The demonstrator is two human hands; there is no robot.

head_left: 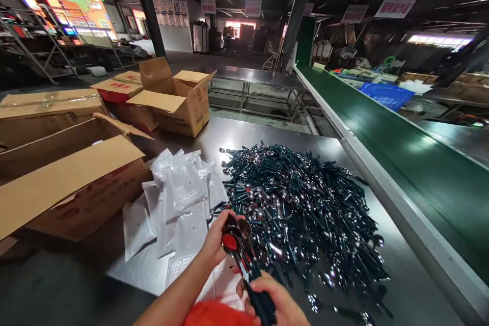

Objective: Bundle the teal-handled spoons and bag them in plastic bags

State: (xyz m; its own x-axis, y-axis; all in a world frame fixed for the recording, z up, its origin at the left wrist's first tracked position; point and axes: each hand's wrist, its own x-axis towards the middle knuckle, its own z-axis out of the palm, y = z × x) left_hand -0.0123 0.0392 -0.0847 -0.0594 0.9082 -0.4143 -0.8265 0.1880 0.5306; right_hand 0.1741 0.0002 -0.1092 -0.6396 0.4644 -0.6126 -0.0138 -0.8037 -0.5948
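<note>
In the head view I hold a small bundle of shiny metal spoons [231,242] with dark green handles. My left hand [217,237] is closed around the bowl end, its fingers partly hidden behind the bowls. Lower down, my right hand [277,295] wraps round the handles. A red patch shows in the front bowl. Just beyond and to the right spreads a large heap of similar spoons [298,198] on the metal table [244,135]. Left of my hands lie several white padded packets [183,188], some stacked on others. More white packets are partly covered by my arms.
Open cardboard boxes [76,183] stand along the left side, with another open carton [183,107] behind them. A green conveyor belt [401,147] runs along the right behind a pale metal rail. Farther right, a blue sheet [387,96] lies among mixed items.
</note>
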